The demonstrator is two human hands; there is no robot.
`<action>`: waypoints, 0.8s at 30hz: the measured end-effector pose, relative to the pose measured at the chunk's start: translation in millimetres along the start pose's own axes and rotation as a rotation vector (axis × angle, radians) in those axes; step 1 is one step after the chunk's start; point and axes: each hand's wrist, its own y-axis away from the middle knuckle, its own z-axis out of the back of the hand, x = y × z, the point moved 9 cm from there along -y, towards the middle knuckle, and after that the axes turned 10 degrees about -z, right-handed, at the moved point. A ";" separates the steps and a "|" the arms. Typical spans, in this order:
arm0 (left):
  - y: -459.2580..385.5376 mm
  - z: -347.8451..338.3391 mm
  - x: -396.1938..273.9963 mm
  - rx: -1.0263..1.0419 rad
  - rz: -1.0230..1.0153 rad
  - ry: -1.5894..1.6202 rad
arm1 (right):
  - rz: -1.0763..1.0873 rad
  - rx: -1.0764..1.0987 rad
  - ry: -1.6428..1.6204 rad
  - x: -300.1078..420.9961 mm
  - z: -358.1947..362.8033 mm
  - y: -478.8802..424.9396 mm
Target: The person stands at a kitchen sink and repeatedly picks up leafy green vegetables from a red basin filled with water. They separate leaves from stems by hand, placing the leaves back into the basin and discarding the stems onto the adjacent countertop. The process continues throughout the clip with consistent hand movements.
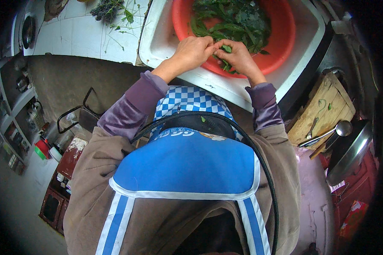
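Observation:
Both hands meet over the near rim of a red plastic basin [289, 35], which stands in a white sink [156, 38]. Leafy greens [225, 65] are gripped in my right hand [237, 57], with leaves showing above the fingers and hanging below the palm. The fingertips of my left hand [194, 52] are pinched together against those of the right, at the end of the bunch. What lies exactly between the fingertips is hidden. Beyond the hands, a heap of wet dark green leaves [242, 24] fills much of the basin.
On the white tiled counter [73, 36] at left lie dark sprigs [107, 11] and loose stems. A wooden board [325, 108], a metal ladle [343, 128] and a wok [351, 153] are at right. A metal-framed chair [83, 111] stands on the left. A black cable [269, 172] crosses my blue apron [185, 162].

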 end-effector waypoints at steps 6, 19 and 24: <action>11.6 0.0 1.3 -0.020 0.018 -0.006 | 0.211 -0.118 0.271 24.1 -9.4 12.3; 75.9 153.0 65.2 -0.739 0.220 -0.136 | -0.047 -0.215 0.620 -40.7 32.8 16.1; 98.2 202.4 94.8 -0.907 0.189 0.081 | 0.032 -0.393 0.517 -11.4 29.5 -21.2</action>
